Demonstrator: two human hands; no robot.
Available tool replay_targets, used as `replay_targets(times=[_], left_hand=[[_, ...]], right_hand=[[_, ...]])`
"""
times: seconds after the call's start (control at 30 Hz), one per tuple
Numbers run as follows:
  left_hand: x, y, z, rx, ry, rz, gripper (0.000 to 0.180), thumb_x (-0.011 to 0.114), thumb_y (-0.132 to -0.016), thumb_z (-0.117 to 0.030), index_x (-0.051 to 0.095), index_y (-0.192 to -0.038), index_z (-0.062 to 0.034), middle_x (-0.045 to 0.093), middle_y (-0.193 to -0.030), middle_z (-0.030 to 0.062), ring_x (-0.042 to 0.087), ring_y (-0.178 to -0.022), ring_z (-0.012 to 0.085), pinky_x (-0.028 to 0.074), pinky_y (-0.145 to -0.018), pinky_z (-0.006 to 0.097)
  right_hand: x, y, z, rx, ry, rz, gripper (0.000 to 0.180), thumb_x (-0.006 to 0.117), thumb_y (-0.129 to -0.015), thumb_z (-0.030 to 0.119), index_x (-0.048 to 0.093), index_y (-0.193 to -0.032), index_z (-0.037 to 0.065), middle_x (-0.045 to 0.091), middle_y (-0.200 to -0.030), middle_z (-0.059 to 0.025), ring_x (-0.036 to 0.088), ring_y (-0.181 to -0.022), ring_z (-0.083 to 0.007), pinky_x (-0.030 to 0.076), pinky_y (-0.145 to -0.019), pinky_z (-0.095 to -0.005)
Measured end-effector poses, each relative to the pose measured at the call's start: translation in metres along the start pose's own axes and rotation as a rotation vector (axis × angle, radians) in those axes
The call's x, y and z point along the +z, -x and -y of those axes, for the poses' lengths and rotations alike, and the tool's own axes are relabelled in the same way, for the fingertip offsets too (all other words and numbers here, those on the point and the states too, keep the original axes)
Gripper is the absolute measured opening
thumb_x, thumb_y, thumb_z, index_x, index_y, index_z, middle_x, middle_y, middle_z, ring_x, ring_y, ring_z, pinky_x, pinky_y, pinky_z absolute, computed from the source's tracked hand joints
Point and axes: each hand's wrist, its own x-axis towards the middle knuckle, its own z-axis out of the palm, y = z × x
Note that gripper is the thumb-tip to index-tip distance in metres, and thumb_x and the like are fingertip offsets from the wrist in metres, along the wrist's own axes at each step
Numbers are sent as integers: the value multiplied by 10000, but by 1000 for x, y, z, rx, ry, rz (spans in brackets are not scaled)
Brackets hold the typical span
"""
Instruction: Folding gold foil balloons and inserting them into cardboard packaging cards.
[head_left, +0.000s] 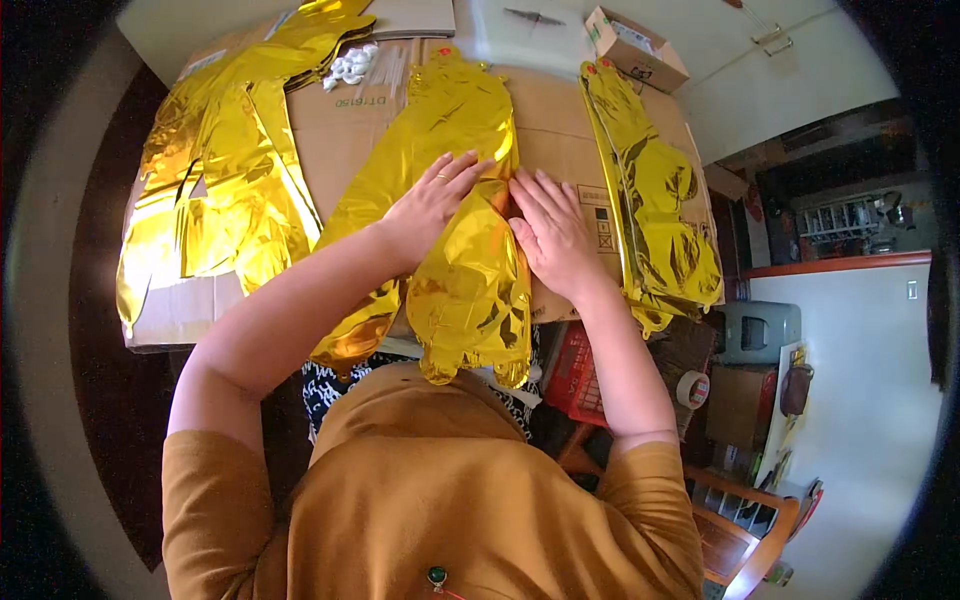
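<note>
A flat gold foil balloon (472, 285) lies folded lengthwise on the cardboard in front of me, its lower end hanging over the near edge. My left hand (432, 208) rests flat on its middle with fingers stretched out, a ring on one finger. Along the balloon's right edge, my right hand (560, 240) lies with fingers extended, touching the foil and the cardboard. To the left spreads a pile of gold foil balloons (215, 165). On the right lies a narrower stack of folded gold foil balloons (660, 215), near my right forearm.
Cardboard (345, 130) covers the work surface. Small white bundles (352, 64) lie beside clear thin strips at the back. A small open box (637, 50) stands at the back right. Below right are a red crate (577, 375), a tape roll (692, 390) and a wooden chair (735, 530).
</note>
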Motion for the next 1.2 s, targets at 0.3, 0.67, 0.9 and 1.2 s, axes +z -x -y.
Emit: replay_targets(times=[0.3,0.67,0.9,1.2], left_hand=[[-63,-32,16,-310,445,-163,433,580,-882,-33,571,-1315,-40,546,-1399,200,510,-1317,374,409,-1118,428],[2,-72,26,-48,113,-120,390,588,-933,-166,602,-1291,-14,585,-1356,184,521,-1294,359,397,-1111,469],[10,-69,30,-50,142,-139,421,572,-946,-190,580,-1323,-4,560,-1396,189,502,-1310,372,382,-1122,472],[11,-69,33,-62,135,-127,432,570,-957,-226,571,-1331,-12,547,-1422,162,487,-1328,357,361,-1141,469]], right_hand=[[3,4,4,-8,54,-7,534,538,-977,280,455,-1442,31,456,-1499,-178,371,-1422,-376,234,-1170,-565],[-6,13,2,17,89,178,660,494,-1010,380,306,-1544,42,284,-1612,-177,227,-1503,-362,134,-1226,-520],[-30,44,20,-89,72,312,693,511,-1003,409,298,-1546,35,246,-1630,-176,206,-1515,-346,126,-1229,-525],[-16,11,29,20,-72,152,660,517,-1007,395,346,-1504,-4,315,-1587,-215,264,-1486,-372,163,-1212,-543]])
